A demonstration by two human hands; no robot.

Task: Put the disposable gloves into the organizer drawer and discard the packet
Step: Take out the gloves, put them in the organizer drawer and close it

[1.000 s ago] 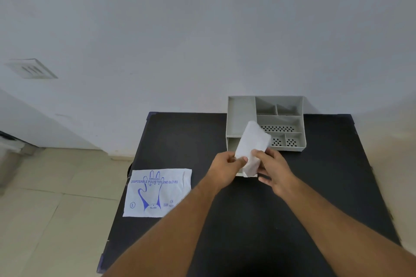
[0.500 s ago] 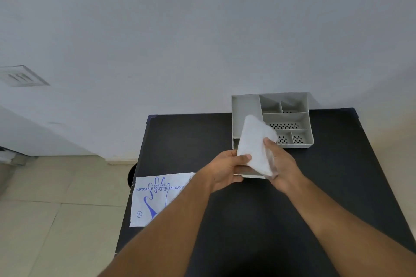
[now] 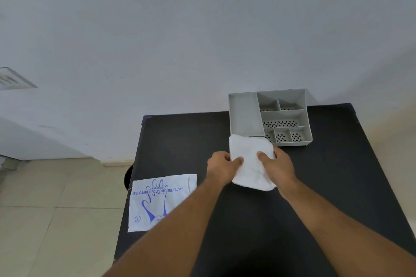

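Observation:
A folded white stack of disposable gloves is held flat between both hands over the black table, its far edge overlapping the near left corner of the grey organizer. My left hand grips its left side and my right hand grips its right side, thumbs on top. The organizer stands at the table's far edge with one long compartment on the left and several smaller ones, some perforated. The white packet with blue glove print lies flat at the table's left edge, overhanging it, partly hidden by my left forearm.
The black table stands against a white wall. A tiled floor lies to the left, with a dark round object just below the table's left edge. A wall vent is at far left.
The glove stack has been lowered from upright to flat in both hands, a little nearer me. My view has shifted left, so the packet and organizer appear further right.

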